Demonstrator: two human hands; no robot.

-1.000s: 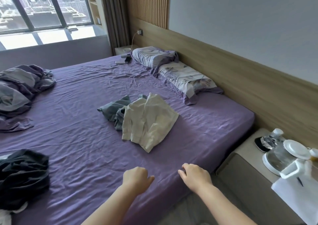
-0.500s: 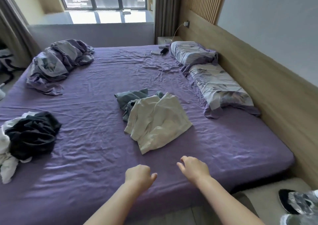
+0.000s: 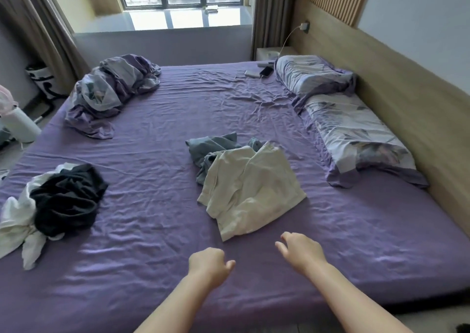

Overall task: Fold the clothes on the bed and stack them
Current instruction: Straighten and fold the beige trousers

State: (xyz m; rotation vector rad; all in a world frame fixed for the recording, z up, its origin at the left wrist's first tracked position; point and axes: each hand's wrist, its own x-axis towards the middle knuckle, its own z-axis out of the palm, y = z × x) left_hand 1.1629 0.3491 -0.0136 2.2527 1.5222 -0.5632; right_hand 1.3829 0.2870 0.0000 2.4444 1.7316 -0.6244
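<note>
A cream shirt (image 3: 250, 191) lies crumpled in the middle of the purple bed (image 3: 157, 134), partly over a grey-blue garment (image 3: 212, 145). At the bed's left edge sits a heap of a black garment (image 3: 67, 200) on a white one (image 3: 15, 220). My left hand (image 3: 208, 265) hovers over the sheet near the front edge, fingers loosely curled, holding nothing. My right hand (image 3: 301, 251) is just short of the cream shirt's near corner, fingers relaxed and empty.
A bunched purple-grey duvet (image 3: 112, 90) lies at the far left corner. Two pillows (image 3: 351, 129) run along the wooden headboard on the right. A phone (image 3: 265, 71) and a power bank lie near the far pillow. A white bin (image 3: 19, 126) stands on the floor left.
The view has swung left and come closer over the bed; the bedside table and kettle are gone from sight. Both hands have moved forward towards the cream shirt, still holding nothing.
</note>
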